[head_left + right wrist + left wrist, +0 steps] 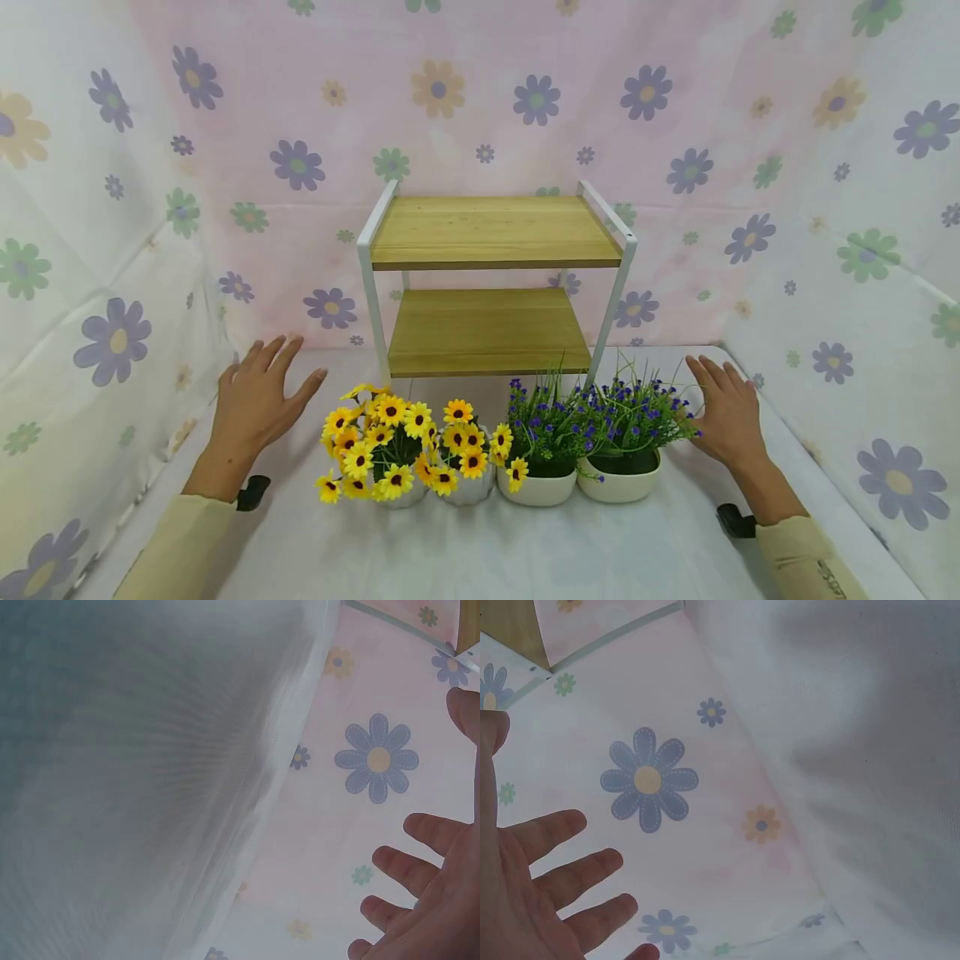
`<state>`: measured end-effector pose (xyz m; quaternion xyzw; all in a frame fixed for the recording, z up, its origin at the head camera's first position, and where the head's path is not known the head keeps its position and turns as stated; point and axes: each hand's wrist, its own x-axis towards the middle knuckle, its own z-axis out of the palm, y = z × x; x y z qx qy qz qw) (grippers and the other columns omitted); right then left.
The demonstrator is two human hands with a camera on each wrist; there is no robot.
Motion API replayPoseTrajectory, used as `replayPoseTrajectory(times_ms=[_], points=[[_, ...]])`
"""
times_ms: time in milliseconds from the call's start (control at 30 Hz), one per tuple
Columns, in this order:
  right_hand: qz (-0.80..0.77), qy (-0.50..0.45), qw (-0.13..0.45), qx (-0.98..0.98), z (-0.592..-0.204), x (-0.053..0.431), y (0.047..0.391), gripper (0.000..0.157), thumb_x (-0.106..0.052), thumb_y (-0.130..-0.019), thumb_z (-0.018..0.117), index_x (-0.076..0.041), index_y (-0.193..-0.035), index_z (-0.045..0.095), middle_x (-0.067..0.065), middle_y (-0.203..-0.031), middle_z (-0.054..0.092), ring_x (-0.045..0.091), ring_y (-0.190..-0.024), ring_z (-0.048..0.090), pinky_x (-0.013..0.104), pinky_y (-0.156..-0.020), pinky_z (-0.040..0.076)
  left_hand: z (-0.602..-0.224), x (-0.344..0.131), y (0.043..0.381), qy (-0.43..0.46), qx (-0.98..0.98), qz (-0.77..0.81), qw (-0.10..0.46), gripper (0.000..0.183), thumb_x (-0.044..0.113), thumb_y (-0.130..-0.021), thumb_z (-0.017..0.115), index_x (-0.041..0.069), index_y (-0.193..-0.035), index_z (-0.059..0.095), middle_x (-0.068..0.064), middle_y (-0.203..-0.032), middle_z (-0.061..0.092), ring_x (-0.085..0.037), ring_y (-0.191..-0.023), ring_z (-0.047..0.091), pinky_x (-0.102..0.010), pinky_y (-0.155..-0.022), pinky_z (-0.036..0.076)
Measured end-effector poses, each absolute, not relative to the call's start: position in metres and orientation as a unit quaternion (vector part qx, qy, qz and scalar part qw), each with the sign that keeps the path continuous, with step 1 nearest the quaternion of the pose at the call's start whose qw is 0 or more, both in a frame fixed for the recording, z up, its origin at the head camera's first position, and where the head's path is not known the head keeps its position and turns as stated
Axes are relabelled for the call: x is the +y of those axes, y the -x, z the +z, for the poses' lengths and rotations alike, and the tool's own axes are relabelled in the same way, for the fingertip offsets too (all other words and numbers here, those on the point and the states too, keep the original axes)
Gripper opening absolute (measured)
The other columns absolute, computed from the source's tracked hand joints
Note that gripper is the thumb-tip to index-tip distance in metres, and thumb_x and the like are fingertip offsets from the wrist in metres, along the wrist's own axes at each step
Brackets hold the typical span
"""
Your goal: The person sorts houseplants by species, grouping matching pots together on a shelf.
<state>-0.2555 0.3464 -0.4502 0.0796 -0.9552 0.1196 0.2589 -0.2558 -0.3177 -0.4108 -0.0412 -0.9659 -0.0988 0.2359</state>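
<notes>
Yellow flowers (379,436) stand a gap away from the spread left hand (257,406); purple flowers (636,418) edge close to the spread right hand (727,418). Lettering (829,577) on the right sleeve (798,550) is illegible.

Between the left hand (258,404) and the right hand (729,417), yellow flowers (392,410) cover much of their pots (477,490) and, with the purple flowers (551,425), hide the lower front legs (377,317) of the shelf (495,233). Lettering (829,575) on the sleeve (798,550) behind the right hand is too small to read.

Beige fabric sleeves (168,550), small dark lettering (830,577) on the right one; a small black rounded fitting (253,492) at each wrist.
</notes>
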Motion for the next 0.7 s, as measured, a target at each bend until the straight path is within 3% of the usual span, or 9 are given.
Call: replayPoseTrajectory(times_ms=[300, 700], points=[[0.146, -0.115, 0.293, -0.938, -0.4508, 0.3469, 0.2561, 0.086, -0.007, -0.071, 0.092, 0.009, -0.145, 0.053, 0.032, -0.139, 0.055, 0.053, -0.130, 0.049, 0.071, -0.109, 0.036, -0.4083, -0.3148, 0.2559, 0.065, -0.952, -0.127, 0.272, 0.066, 0.048, -0.102, 0.065, 0.004, -0.150, 0.055, -0.027, -0.150, 0.055, -0.056, -0.142, 0.043, -0.080, -0.109, 0.033], [0.165, -0.121, 0.276, -0.939, -0.4495, 0.3471, 0.2530, 0.076, -0.004, -0.075, 0.089, 0.007, -0.142, 0.056, 0.035, -0.136, 0.057, 0.056, -0.128, 0.048, 0.075, -0.105, 0.038, -0.4080, -0.3104, 0.2544, 0.095, -0.937, -0.163, 0.295, 0.055, 0.042, -0.100, 0.072, 0.006, -0.141, 0.064, -0.026, -0.143, 0.062, -0.051, -0.128, 0.058, -0.073, -0.107, 0.042]])
